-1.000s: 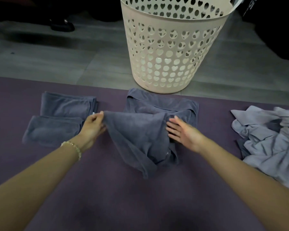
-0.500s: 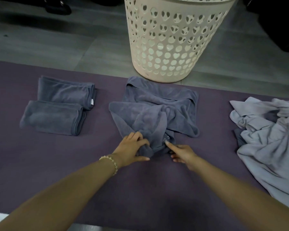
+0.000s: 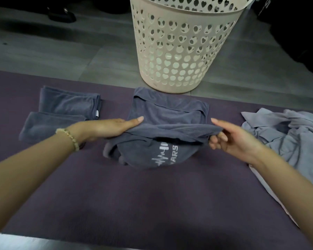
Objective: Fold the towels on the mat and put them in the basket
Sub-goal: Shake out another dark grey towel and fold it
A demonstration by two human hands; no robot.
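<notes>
Now fingers (image 3: 132,121) of left hand (image 3: 107,129) and right hand (image 3: 240,141) pinch fold edge of dark towel (image 3: 170,121), half folded, mid-mat (image 3: 134,195). Two folded towels (image 3: 69,103) lie left; crumpled pile (image 3: 287,139) right, unfolded. Basket (image 3: 184,51) behind mat, likely nothing in it yet.

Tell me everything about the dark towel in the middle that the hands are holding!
The dark grey towel looks soft and fuzzy, like terry cloth. It lies on the purple mat, close to the cream basket. Its near edge is lifted: the left hand pinches one end and the right hand the other. Under that edge shows white print: a heartbeat line and the letters ARS. Its far part lies flat, rim folded over.
</notes>
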